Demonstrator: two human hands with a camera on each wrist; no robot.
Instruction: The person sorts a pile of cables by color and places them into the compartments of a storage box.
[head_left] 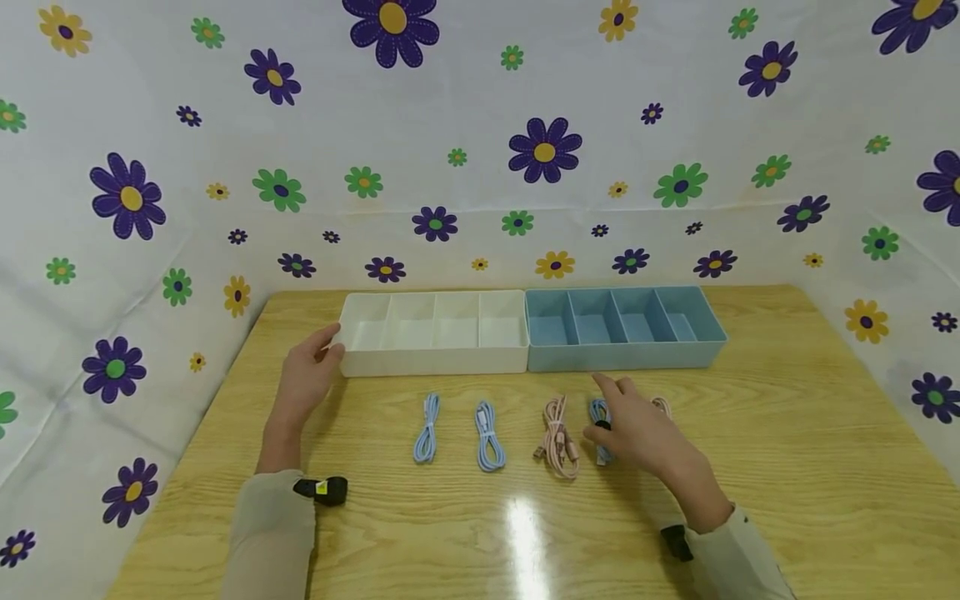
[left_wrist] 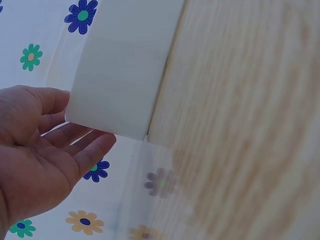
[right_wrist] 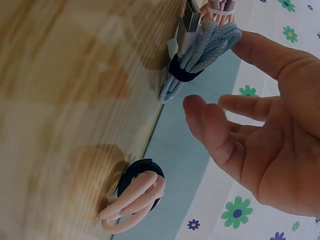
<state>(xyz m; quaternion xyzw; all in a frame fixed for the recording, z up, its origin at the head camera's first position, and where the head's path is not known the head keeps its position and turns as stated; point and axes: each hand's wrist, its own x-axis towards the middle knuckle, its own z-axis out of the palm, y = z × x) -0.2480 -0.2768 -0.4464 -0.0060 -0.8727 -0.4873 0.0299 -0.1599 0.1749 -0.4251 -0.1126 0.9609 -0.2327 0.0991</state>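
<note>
My left hand [head_left: 306,375] touches the left end of a white divided box [head_left: 435,361], its fingers loosely extended; the left wrist view shows the fingertips along the box's end. Over a coiled blue cable [right_wrist: 210,47] with a black strap and a USB plug, my right hand [head_left: 637,429] hovers with thumb and fingers apart. The thumb tip is close to that cable; whether they touch I cannot tell. A pink cable [right_wrist: 135,200] with a black strap lies beyond, mostly hidden by the hand in the head view. To the left lies another pink cable [head_left: 557,442], tied in the middle.
Two light blue coiled cables, one at far left [head_left: 426,429] and another [head_left: 489,437] beside it, lie in front of the white box. A blue divided box [head_left: 618,357] stands against the white box's right end. Flower-printed cloth [head_left: 480,108] surrounds the wooden table [head_left: 420,533].
</note>
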